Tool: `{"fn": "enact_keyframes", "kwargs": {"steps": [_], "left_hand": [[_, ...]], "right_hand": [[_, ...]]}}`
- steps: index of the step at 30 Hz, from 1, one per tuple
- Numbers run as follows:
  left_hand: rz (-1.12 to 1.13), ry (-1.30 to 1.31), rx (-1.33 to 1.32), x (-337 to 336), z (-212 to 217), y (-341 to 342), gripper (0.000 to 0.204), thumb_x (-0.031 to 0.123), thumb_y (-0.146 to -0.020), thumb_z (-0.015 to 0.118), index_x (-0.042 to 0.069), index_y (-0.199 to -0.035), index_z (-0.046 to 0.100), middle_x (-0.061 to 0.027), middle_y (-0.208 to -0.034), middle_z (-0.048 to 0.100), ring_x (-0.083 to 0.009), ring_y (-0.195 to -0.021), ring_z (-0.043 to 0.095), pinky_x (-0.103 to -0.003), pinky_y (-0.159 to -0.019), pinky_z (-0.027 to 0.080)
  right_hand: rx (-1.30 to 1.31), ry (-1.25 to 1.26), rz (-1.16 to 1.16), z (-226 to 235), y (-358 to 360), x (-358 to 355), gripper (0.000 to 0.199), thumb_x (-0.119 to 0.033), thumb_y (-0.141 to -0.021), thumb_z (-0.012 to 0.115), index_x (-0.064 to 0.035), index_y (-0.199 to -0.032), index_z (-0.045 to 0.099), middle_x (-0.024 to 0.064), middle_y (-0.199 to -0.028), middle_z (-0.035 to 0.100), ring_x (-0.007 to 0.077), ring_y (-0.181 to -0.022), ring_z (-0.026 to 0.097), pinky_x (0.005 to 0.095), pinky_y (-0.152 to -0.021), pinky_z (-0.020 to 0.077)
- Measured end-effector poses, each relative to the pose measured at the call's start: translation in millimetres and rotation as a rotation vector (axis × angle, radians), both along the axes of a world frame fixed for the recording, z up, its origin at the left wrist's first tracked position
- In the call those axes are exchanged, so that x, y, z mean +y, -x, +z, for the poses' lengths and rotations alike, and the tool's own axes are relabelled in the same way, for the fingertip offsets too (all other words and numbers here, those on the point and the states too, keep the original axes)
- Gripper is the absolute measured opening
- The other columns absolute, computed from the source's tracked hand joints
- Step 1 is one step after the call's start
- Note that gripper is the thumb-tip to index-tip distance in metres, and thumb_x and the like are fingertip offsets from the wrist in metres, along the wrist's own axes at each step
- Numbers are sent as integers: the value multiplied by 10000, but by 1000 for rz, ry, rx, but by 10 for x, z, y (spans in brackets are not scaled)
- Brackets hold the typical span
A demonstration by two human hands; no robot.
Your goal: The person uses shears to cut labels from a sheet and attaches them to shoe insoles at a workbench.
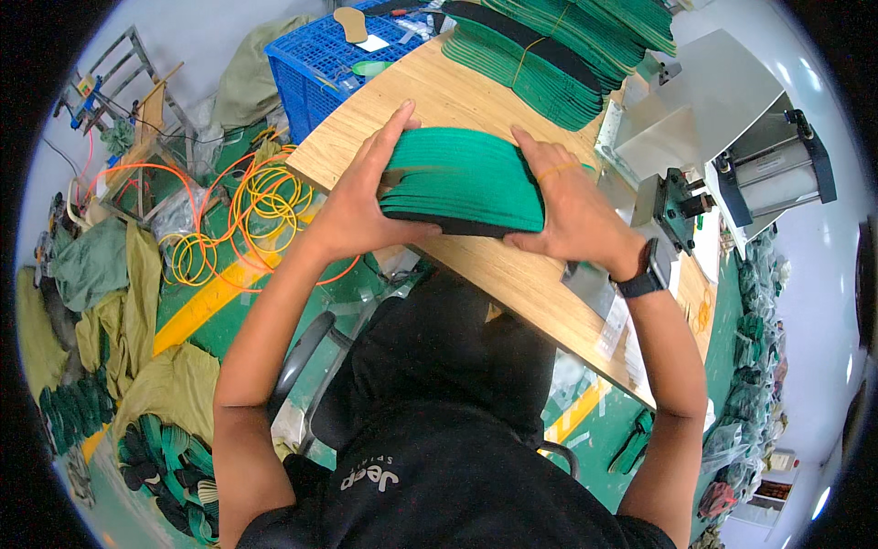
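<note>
Between left hand (355,203) and right hand (578,209) | green stack (468,179) | both clamped on it

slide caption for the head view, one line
Left hand and right hand hold a green stack between them at a table.

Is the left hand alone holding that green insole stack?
No, the left hand and the right hand grip opposite ends of the green insole stack.
</note>
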State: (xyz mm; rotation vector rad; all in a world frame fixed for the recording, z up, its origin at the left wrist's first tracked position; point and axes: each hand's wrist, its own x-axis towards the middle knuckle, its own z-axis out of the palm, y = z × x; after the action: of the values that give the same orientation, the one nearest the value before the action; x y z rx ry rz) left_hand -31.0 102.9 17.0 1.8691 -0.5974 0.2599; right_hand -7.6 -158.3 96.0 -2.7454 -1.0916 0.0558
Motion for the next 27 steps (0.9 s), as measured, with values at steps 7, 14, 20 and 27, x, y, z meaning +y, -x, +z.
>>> {"fn": "enact_keyframes", "kwargs": {"steps": [7, 14, 20, 27], "left_hand": [[92, -88, -22, 112, -31, -113, 1063, 182, -570, 847, 93, -1453, 260, -160, -1387, 405, -297, -1304, 372, -370, -1080, 285], [129, -131, -170, 59, -96, -208, 945, 234, -606, 783, 52, -1418, 334, -168, -1401, 402, -288, -1296, 388, -392, -1084, 282], [12, -8, -28, 38, -92, -95, 1062, 189, -631, 758, 75, -1481, 133, -204, -1433, 335, -299, -1305, 373, -417, -1078, 297], [-63, 257, 160, 53, 72, -177, 1103, 71, -653, 790, 88, -1484, 64, -247, -1316, 453, -288, -1197, 485, -374, -1017, 374]], "right_hand": [[-137, -77, 45, -115, -33, -8, 1174, -379, -552, 827, 92, -1403, 170, 331, -1271, 419, 416, -1198, 417, 462, -1012, 327], [-106, -110, 109, -73, -277, -85, 1110, -297, -535, 847, 60, -1397, 246, 271, -1256, 442, 419, -1142, 430, 418, -1015, 327], [-278, -67, 94, -277, -172, -25, 1099, -359, -548, 844, 99, -1365, 268, 286, -1249, 469, 399, -1199, 437, 408, -996, 367], [-67, -58, 100, -34, -379, -32, 990, -394, -567, 829, 123, -1278, 374, 309, -1115, 559, 418, -1034, 561, 387, -891, 460]]}}
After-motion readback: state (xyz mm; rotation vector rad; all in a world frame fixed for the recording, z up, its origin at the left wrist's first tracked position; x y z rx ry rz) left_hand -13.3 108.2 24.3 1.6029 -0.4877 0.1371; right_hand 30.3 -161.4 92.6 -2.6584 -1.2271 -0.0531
